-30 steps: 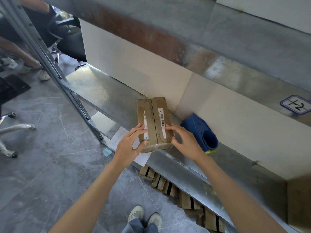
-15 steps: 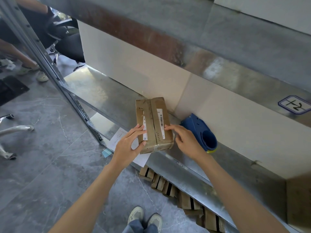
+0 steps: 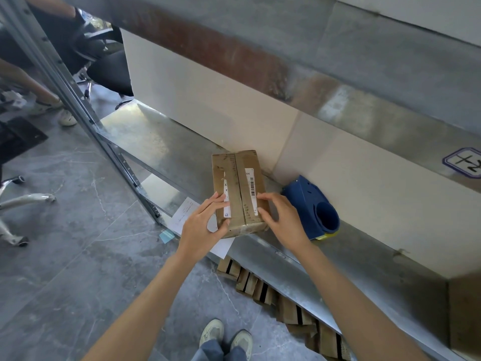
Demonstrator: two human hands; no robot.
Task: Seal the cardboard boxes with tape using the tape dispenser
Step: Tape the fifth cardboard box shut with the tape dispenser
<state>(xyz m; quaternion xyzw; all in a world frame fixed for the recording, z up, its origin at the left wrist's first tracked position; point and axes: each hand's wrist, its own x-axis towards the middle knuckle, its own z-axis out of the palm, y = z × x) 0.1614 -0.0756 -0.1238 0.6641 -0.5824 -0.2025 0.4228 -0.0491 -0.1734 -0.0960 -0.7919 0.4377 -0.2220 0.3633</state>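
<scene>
1. Metal shelf (image 3: 156,142): carries the task's things; flattened cardboard (image 3: 260,285) lies on the floor under its front edge.
2. Cardboard box (image 3: 234,173): lies on the shelf near the front edge, its near corner over a sheet of paper (image 3: 182,214); the two top flaps are folded down and meet along a centre seam; whether tape already covers that seam cannot be told.
3. Tape dispenser (image 3: 307,204): blue; rests on the shelf just right of the box, by the back panel; neither hand touches it.
4. Left hand (image 3: 200,225): fingers laid across the left flap, thumb hooked on the near end, holding the box.
5. Right hand (image 3: 283,220): fingers nearly straight, pressing the right flap flat; nothing grasped.
6. Step in hand, as judged: closing and steadying the flaps before taping; the next move calls for the left hand to hold the flaps shut alone, freeing the right to reach for the dispenser beside it.
</scene>
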